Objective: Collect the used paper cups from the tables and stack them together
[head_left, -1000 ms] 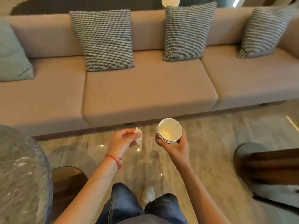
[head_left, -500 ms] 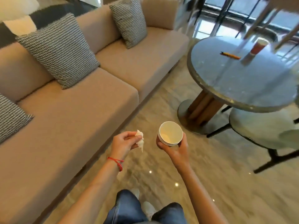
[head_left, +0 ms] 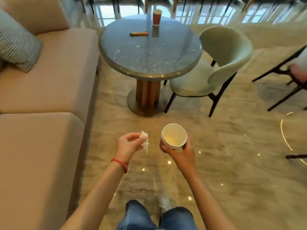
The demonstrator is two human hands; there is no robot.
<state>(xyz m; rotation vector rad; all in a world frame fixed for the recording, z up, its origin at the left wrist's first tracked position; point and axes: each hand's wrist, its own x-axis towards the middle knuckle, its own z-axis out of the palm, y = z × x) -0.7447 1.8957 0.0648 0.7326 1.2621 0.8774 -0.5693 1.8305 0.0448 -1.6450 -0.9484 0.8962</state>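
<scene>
My right hand (head_left: pixel 180 153) grips a stack of nested paper cups (head_left: pixel 173 136), white inside and brown outside, held upright over the floor. My left hand (head_left: pixel 127 144) pinches a crumpled white tissue (head_left: pixel 144 141) just left of the stack. Ahead stands a round grey stone table (head_left: pixel 149 53) on a wooden pedestal. One red paper cup (head_left: pixel 157 17) stands upright at its far side, well beyond both hands.
An orange pen (head_left: pixel 139 34) lies on the table near the red cup. A beige sofa (head_left: pixel 41 90) with a checked cushion (head_left: pixel 16 47) runs along the left. A pale green chair (head_left: pixel 222 63) sits right of the table; dark chair legs (head_left: pixel 282 83) stand further right. Glossy marble floor lies between.
The view has swung right from the sofa until the round table and red cup lie straight ahead. Both hands keep the same hold on the tissue and the cup stack.
</scene>
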